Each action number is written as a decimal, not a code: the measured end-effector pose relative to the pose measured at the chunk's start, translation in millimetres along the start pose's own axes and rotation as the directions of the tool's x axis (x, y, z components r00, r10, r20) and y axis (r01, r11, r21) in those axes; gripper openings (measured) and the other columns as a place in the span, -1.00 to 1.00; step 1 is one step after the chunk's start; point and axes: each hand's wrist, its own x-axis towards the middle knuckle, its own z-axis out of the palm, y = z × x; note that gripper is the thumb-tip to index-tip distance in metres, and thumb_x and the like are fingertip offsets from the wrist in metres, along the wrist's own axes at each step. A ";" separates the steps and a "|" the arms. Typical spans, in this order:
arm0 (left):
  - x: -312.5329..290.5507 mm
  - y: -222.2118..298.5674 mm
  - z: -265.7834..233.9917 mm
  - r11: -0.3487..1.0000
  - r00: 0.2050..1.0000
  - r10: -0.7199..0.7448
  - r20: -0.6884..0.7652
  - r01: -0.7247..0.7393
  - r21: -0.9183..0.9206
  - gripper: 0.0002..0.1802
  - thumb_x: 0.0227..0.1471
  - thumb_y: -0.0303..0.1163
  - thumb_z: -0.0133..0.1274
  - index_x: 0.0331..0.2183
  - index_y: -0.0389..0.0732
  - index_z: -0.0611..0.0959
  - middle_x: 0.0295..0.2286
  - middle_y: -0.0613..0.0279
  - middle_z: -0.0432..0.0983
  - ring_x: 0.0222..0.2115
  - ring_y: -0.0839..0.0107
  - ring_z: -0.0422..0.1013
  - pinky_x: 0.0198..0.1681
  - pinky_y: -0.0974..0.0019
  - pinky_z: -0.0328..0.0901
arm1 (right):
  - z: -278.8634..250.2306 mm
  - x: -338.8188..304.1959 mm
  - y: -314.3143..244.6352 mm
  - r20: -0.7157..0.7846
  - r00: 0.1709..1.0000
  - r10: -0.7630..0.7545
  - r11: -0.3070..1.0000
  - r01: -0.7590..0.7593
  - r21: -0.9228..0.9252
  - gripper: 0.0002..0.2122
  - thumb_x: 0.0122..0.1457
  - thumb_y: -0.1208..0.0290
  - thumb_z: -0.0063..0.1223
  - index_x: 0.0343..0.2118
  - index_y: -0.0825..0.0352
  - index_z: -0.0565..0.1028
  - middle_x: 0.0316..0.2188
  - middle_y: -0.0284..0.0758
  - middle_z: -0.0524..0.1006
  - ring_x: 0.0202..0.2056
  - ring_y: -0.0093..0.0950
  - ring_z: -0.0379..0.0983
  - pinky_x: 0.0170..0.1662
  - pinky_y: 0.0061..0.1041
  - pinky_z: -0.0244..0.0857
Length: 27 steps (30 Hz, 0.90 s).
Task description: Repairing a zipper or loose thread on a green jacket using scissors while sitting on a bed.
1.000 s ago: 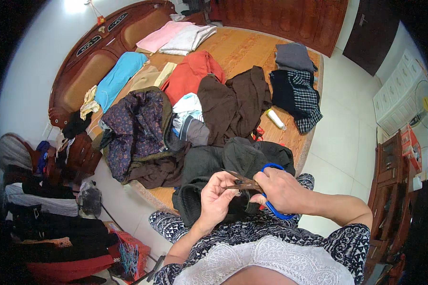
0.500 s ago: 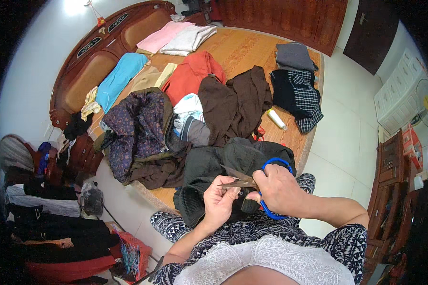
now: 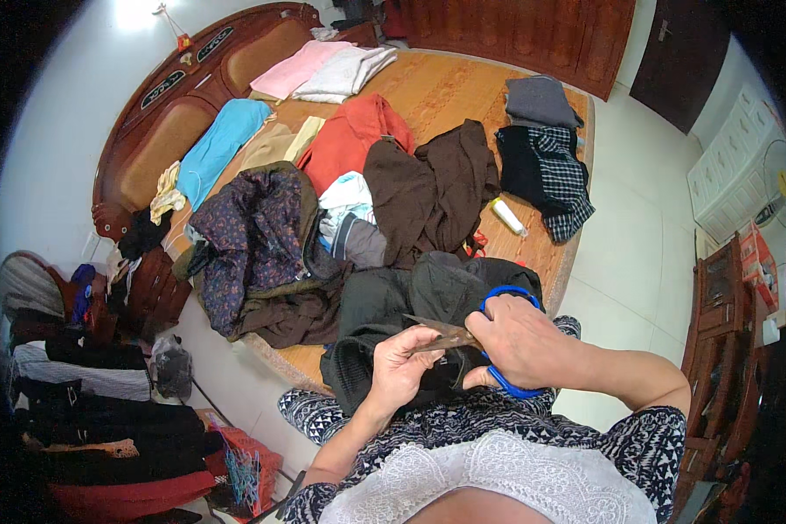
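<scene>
My right hand [image 3: 524, 342] is closed round the blue handles of a pair of scissors [image 3: 448, 337]. The metal blades point left and lie close against the fingers of my left hand [image 3: 400, 367]. That hand is pinched shut, and whatever sits between its fingertips is too small to make out. Beneath both hands a dark garment [image 3: 371, 306] with a ribbed edge spreads over my lap and the bed's near edge.
On the bed [image 3: 463, 83] lie a brown garment [image 3: 432, 192], a patterned dark jacket [image 3: 258, 218], a red garment [image 3: 349, 140] and a white tube [image 3: 508, 217]. Folded checked clothes [image 3: 546, 179] are at the right edge. More clothes [image 3: 105, 419] are heaped at the lower left.
My right hand and the scissors have shifted slightly right, and the blades look closer together. My left hand stays near the same place, its fingers slightly repositioned.
</scene>
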 end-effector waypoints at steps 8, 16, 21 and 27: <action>1.2 1.6 -1.8 0.997 0.996 -0.079 0.038 0.079 0.008 -0.80 -0.04 -0.67 0.07 -0.28 -0.33 0.59 -0.42 0.36 0.51 -0.50 0.71 0.31 -0.45 0.60 0.21 | 5.2 -3.2 4.4 0.066 0.997 0.035 0.999 -0.038 0.033 -0.49 -0.10 -0.05 0.16 -0.42 0.39 0.32 -0.56 -0.09 0.34 -0.48 -0.15 0.35 -0.40 -0.24 0.21; 8.8 -0.4 -4.5 0.999 0.999 0.038 0.034 -0.038 -0.014 -0.92 0.00 -0.68 0.01 -0.41 -0.32 0.56 -0.49 0.42 0.44 -0.53 0.73 0.26 -0.49 0.63 0.12 | 13.3 -8.3 5.9 0.077 0.994 0.072 0.994 -0.078 0.078 -0.57 -0.02 0.05 0.12 -0.39 0.37 0.31 -0.55 -0.08 0.35 -0.47 -0.13 0.36 -0.40 -0.22 0.23; 8.9 -7.4 -2.4 1.000 1.000 0.022 -0.001 -0.022 -0.012 -0.96 0.00 -0.65 0.02 -0.44 -0.34 0.55 -0.51 0.41 0.41 -0.55 0.72 0.21 -0.48 0.62 0.10 | 16.9 -8.4 6.3 0.096 0.992 0.085 0.988 -0.096 0.117 -0.61 0.00 0.11 0.13 -0.37 0.37 0.31 -0.54 -0.08 0.36 -0.47 -0.12 0.37 -0.40 -0.20 0.25; 7.3 -10.5 3.8 0.991 0.999 -0.022 -0.044 0.016 -0.135 -0.97 0.00 -0.63 0.03 -0.45 -0.33 0.55 -0.52 0.39 0.41 -0.56 0.70 0.18 -0.49 0.59 0.11 | 25.4 -8.5 7.0 0.067 0.994 0.087 0.986 -0.095 0.137 -0.66 0.02 0.20 0.13 -0.37 0.37 0.31 -0.54 -0.08 0.37 -0.48 -0.12 0.39 -0.41 -0.20 0.27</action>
